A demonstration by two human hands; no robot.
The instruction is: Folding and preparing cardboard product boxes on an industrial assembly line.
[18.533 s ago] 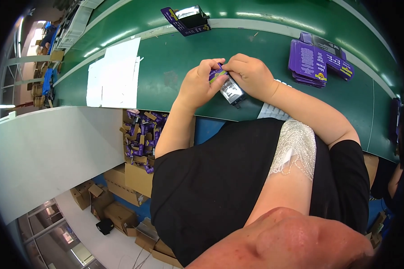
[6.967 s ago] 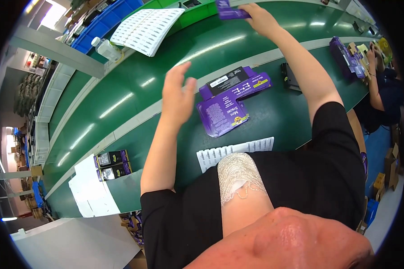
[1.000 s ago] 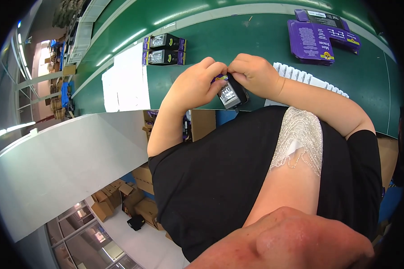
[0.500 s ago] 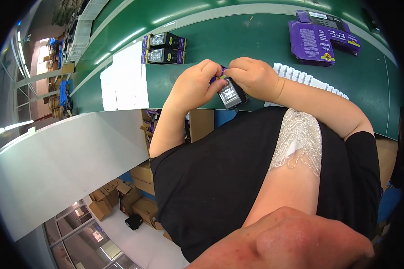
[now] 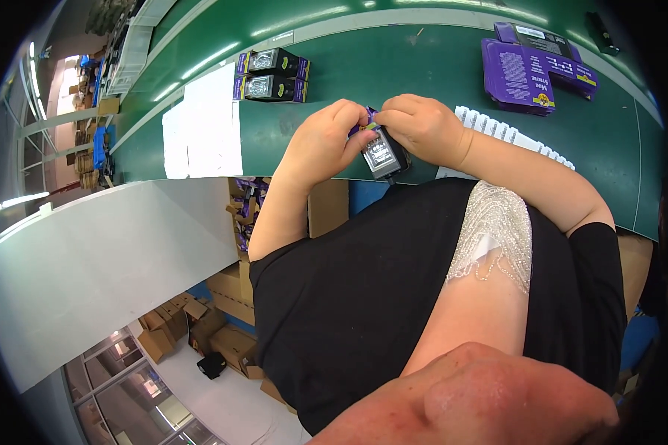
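Observation:
A small black strobe light with a clear lens sits at the near edge of the green table, lens facing up. A purple cardboard sleeve is at its far end, mostly hidden by my fingers. My left hand is closed on the sleeve from the left, its thumb beside the lens. From the right my right hand pinches the same sleeve's edge, fingers bent together. Beyond my left hand, two boxed strobe lights in black and purple stand one behind the other.
Flat purple cartons lie stacked at the far right. A sheet of white labels is partly under my right forearm. White papers lie at the left. Cardboard boxes stand on the floor, and a dark object rests at the far right.
Both hands stay almost in place around the sleeve and strobe light, with only slight finger movement. The view has shifted a little.

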